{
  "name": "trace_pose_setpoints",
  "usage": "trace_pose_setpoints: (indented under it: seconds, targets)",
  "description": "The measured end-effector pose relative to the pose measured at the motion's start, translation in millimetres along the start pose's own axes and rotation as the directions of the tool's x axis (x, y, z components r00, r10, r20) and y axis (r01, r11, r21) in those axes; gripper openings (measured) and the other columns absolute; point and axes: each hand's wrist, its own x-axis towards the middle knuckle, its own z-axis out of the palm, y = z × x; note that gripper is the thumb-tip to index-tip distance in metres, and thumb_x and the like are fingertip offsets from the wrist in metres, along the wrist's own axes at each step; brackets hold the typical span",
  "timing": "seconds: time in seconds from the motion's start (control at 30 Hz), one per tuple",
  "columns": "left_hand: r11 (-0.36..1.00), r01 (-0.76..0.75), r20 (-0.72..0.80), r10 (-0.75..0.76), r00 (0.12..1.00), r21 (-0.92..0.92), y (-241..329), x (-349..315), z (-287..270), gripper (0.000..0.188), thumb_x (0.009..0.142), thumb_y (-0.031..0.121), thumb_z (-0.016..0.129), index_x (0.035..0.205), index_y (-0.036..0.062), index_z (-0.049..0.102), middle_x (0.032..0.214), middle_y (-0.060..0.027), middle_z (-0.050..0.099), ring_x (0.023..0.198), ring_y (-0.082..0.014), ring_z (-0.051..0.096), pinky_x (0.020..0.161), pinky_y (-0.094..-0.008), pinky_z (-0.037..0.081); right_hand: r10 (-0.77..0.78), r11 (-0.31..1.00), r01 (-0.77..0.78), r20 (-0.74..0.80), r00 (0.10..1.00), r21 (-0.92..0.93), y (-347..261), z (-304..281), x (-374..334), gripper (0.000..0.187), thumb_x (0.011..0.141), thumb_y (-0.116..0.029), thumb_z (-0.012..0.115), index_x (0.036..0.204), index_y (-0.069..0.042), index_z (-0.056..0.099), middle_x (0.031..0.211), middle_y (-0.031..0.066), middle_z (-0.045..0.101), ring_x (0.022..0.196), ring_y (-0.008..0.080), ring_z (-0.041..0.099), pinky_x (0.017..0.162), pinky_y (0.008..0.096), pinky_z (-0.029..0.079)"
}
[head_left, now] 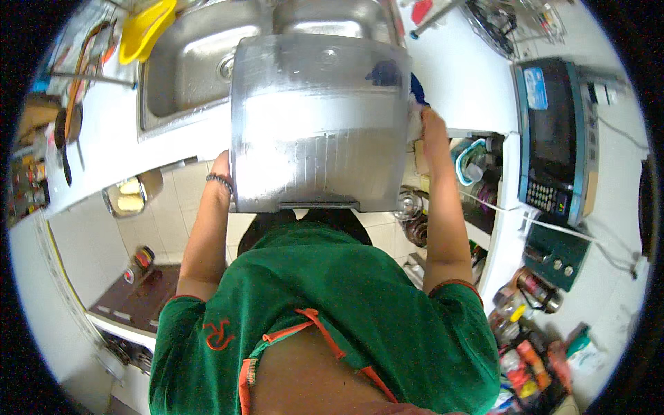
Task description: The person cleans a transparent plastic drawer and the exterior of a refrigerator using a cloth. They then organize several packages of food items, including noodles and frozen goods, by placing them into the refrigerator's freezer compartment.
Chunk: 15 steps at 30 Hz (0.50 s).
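A large clear plastic drawer (318, 124), wet with drops and streaks, is held in front of my body, its far end over the sink edge. My left hand (221, 166), with a dark beaded bracelet on the wrist, grips its left side; most of the fingers are hidden behind the wall. At the right side, my right hand (432, 128) is closed against the drawer's edge, slightly blurred. Beside those fingers shows something whitish that I cannot make out. A dark blue cloth-like thing (417, 90) lies just beyond, partly seen through the plastic.
Behind the drawer is a steel double sink (183, 83) with a yellow plastic basin (145, 31) at its left. A microwave (553, 131) stands on the right. Below the counter are shelves with a light blue container (472, 162). Glass jars (409, 206) stand near my right forearm.
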Motion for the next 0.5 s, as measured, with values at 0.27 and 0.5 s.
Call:
trace_pose_setpoints:
  seconds: [0.27,0.5]
  targets:
    - [0.994,-0.065,-0.095,0.056,0.994,-0.086,0,-2,10,0.03,0.09,0.024,0.045,0.095,-0.0022,0.059,0.081,-0.01,0.063,0.069,-0.0225,0.062,0.061,-0.034,0.054,0.042,0.998,-0.042,0.004,0.999,-0.056,47,-13,-81,0.02,0.079,-0.006,0.06,0.098,0.001,0.06,0.089,0.0057,0.061,0.083,0.0127,0.056,0.073,0.0271,0.045]
    - [0.994,-0.097,-0.121,0.101,0.987,0.044,8,13,-4,0.03,0.091,0.025,0.045,0.094,-0.0008,0.059,0.079,-0.0087,0.063,0.067,-0.0216,0.062,0.058,-0.0332,0.053,0.109,0.97,-0.102,-0.02,0.994,0.223,-17,17,32,0.03,0.075,-0.016,0.069,0.098,0.001,0.06,0.075,0.0064,0.061,0.067,0.0142,0.056,0.061,0.0251,0.045]
